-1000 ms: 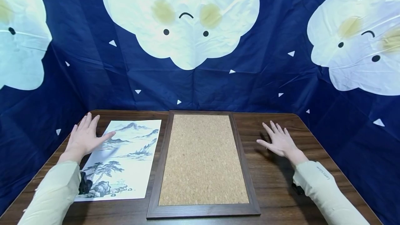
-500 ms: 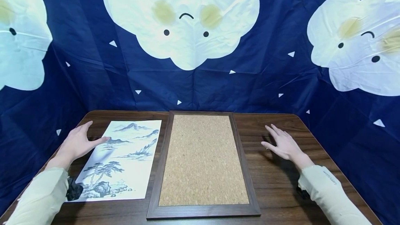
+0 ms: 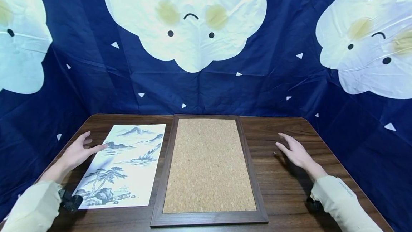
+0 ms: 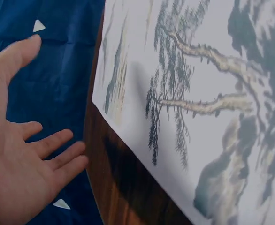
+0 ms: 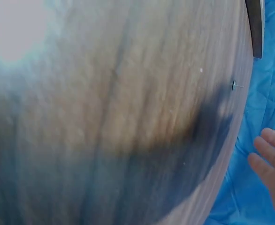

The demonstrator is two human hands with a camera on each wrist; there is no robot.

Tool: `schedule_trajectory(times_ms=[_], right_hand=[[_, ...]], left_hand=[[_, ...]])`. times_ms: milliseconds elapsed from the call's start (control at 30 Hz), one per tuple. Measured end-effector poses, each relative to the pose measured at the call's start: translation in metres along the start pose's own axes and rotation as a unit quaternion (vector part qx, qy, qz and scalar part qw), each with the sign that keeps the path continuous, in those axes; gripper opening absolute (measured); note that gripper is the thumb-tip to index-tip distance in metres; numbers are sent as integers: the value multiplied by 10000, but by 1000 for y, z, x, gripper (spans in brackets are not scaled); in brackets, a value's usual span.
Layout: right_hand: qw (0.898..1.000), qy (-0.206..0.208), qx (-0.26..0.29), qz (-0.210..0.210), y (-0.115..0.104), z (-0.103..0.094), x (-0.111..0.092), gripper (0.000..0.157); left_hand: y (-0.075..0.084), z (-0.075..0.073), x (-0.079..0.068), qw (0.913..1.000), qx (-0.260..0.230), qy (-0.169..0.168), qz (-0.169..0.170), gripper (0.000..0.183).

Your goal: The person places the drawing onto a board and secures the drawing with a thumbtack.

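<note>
A sheet with an ink landscape print [image 3: 141, 178] lies flat on the left of the table, with mountains, pines and rocks on it. My left hand [image 3: 75, 155] hovers at its left edge, thumb over the paper and fingers spread, holding nothing; the left wrist view shows the same open palm [image 4: 29, 164]. Over the table's right side is my right hand [image 3: 297, 153], fingers extended and nothing in them. Just left of its thumb a small metal thumbtack [image 3: 274, 153] lies on the wood; its thin point shows in the right wrist view, on the tack [image 5: 234, 85].
A cork board [image 3: 209, 167] in a dark wooden frame lies in the middle of the brown table [image 3: 264, 182], right of the sheet. Blue cloth [image 3: 219, 88] printed with white clouds surrounds the table at the back and sides.
Both hands have drawn back toward the person and outward. Their fingers are less spread than before. The thumbtack now shows beside the right hand. Sheet and board stay put.
</note>
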State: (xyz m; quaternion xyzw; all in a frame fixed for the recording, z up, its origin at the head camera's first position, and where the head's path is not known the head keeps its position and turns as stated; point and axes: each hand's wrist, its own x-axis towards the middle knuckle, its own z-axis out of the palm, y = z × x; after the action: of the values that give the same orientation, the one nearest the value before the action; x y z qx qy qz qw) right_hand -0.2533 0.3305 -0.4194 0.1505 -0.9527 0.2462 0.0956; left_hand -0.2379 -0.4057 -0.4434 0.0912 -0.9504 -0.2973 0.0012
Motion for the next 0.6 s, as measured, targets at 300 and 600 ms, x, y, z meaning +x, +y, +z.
schedule_trajectory(times_ms=[300,600], right_hand=[[9950,577,701,415,-6,6,-8,34],[9861,841,1191,798,-5,13,-10,22]], left_hand=[[-10,-1,-7,9959,-569,-635,-307,112],[39,-12,-38,9827,-985,-1326,-836,111]])
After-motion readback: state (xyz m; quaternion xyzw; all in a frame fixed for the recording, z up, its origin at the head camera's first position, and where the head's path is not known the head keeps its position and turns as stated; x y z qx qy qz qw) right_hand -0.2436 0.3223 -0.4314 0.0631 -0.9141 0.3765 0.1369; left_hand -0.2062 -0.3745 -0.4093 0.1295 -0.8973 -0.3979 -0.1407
